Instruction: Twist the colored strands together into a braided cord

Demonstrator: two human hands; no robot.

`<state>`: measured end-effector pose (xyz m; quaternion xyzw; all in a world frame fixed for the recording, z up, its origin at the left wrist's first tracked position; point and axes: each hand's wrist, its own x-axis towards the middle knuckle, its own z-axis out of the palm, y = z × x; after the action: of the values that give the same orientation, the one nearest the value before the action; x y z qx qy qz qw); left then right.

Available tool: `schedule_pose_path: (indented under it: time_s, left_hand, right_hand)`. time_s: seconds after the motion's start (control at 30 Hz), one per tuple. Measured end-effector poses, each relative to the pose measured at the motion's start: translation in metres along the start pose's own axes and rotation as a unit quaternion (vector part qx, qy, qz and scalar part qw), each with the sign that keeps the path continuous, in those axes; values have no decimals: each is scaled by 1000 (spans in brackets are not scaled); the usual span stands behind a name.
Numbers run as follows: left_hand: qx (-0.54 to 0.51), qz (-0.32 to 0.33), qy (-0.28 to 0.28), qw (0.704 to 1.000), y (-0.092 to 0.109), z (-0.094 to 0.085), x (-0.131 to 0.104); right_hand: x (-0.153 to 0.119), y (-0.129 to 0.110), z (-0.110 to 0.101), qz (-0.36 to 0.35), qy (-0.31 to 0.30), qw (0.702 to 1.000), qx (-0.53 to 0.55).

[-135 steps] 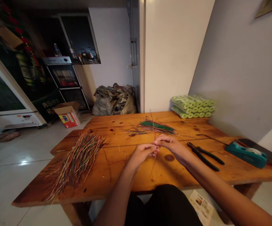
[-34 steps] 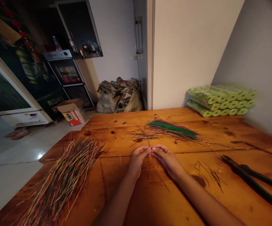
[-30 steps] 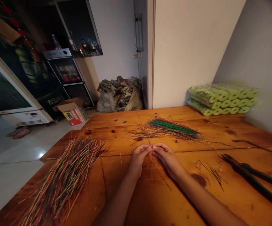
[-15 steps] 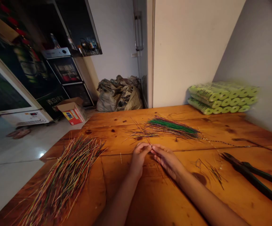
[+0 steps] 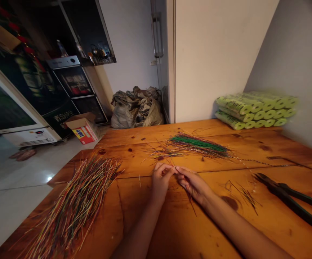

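Note:
My left hand (image 5: 161, 180) and my right hand (image 5: 191, 181) meet fingertip to fingertip over the middle of the wooden table (image 5: 142, 223). Both are closed in a pinch on a few thin wires (image 5: 169, 162), whose ends stick out beyond the fingers and hang below my right palm. The exact pinch point is too small to make out. Past my hands lies a bundle of green and dark reddish wires (image 5: 199, 143). To the left spreads a large loose pile of multicoloured wires (image 5: 77, 205).
Long-handled cutters (image 5: 280, 190) lie at the right, beside short wire scraps (image 5: 246, 196). A twisted cord (image 5: 264, 163) runs along the table behind them. Stacked yellow-green rolls (image 5: 255, 109) stand at the back right. A cardboard box (image 5: 84, 130) and bulging sacks (image 5: 137, 108) sit on the floor.
Both hands stay pinched together, shifted very slightly to the right. The wires' hanging ends show more clearly below my right hand; the protruding ends have tilted further left.

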<state>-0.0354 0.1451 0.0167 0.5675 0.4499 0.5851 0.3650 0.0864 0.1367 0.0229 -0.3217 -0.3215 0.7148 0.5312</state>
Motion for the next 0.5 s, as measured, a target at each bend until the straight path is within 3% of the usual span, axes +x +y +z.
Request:
schedule_pose_path:
  time_s: [0.13, 0.27, 0.5]
  left_hand:
    - [30, 6, 16, 999, 2, -1, 0]
    - [25, -7, 10, 1000, 3, -2, 2]
    - [-73, -102, -41, 991, 5, -6, 6]
  right_hand:
    - [1, -2, -2, -38, 14, 995, -96]
    - [4, -3, -5, -110, 53, 963, -240]
    - [4, -7, -6, -169, 62, 920, -347]
